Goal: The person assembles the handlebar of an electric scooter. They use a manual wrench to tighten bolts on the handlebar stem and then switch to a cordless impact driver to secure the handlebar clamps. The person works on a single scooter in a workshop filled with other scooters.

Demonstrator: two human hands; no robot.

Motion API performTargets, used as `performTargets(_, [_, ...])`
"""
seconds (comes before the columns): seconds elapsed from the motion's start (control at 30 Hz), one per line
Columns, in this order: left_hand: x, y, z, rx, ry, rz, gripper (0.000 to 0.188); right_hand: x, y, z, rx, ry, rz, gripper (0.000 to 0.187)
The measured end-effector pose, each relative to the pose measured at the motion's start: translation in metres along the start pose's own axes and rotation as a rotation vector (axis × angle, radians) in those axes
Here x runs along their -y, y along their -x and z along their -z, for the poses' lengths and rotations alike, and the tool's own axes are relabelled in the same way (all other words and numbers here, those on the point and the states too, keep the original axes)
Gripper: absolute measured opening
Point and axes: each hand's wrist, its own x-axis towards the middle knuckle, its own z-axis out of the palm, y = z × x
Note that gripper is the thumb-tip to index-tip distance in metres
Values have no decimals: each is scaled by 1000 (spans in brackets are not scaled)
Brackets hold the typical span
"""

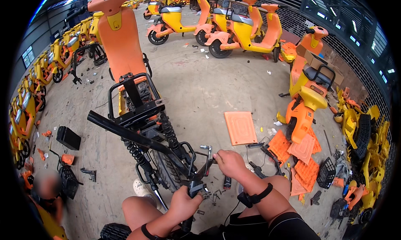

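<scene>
In front of me stands a partly stripped scooter with an orange panel (121, 41), a black metal frame (129, 129), coil shock absorbers (135, 151) and a tyre (163, 169). My left hand (184, 203) is closed around a black metal bar (195, 188) at the frame's near end. To its upper right, my right hand (230, 164) is closed, its fingertips at a thin L-shaped metal wrench (208, 158) beside the frame. The palm side of both hands is hidden. A black-handled tool (227, 182) lies on the floor below my right hand.
An orange square panel (241, 128) and several orange covers (306, 173) lie right. A black box (68, 138) is on the left floor. Parked yellow-orange scooters (246, 29) stand behind; yellow parts (371, 156) pile up far right. Another person (52, 202) is at lower left.
</scene>
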Motion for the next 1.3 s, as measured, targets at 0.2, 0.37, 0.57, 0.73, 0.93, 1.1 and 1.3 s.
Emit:
performTargets(0.2, [8, -3, -3, -11, -12, -31, 25, 1, -1, 0, 68, -25, -119, 40])
performTargets(0.37, [5, -1, -3, -23, 0, -13, 24, -2, 0, -5, 81, -44, -160, 44])
performTargets(0.57, [-5, 1, -1, -32, -98, -42, 25, -1, 1, -3, 81, -108, -222, 46])
performTargets(0.73, [-6, 3, -3, -88, -162, -111, 26, -8, 0, -10, 79, -218, -279, 48])
performTargets(0.93, [-4, 3, -3, -75, -163, -129, 25, -17, 0, -22, 96, -393, -362, 52])
performTargets(1.1, [-8, 4, -2, -62, -200, -107, 25, -16, 0, -23, 97, -544, -400, 53])
performTargets(1.3, [-10, 7, 0, -56, -187, -131, 27, -14, 0, -29, 143, -827, -557, 50])
